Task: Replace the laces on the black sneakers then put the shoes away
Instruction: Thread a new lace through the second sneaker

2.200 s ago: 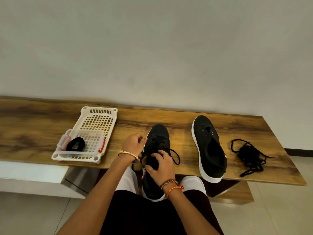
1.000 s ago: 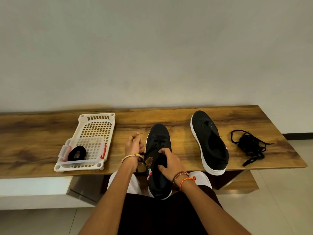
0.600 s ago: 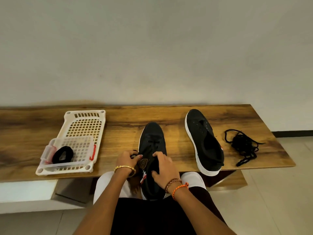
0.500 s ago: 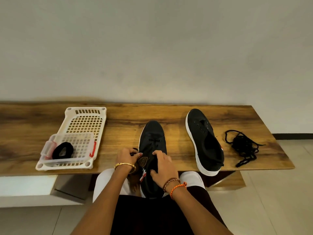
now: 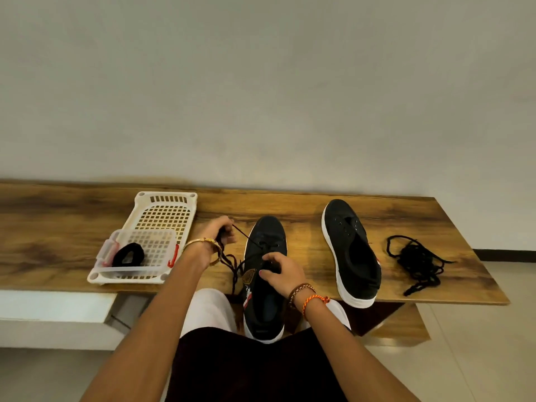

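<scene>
Left hand [image 5: 218, 237] grips the lace [image 5: 246, 236], drawing it taut through the near sneaker [image 5: 265, 274]; right hand [image 5: 280, 274], fingers curled on the tongue, steadies it.

I see bare worktop [image 5: 304, 248] between the two sneakers, wide enough for a hand. Left, a white basket [image 5: 162, 216] blocks; right, a lace tangle [image 5: 417, 262] lies beside the unlaced sneaker [image 5: 351, 250].
</scene>
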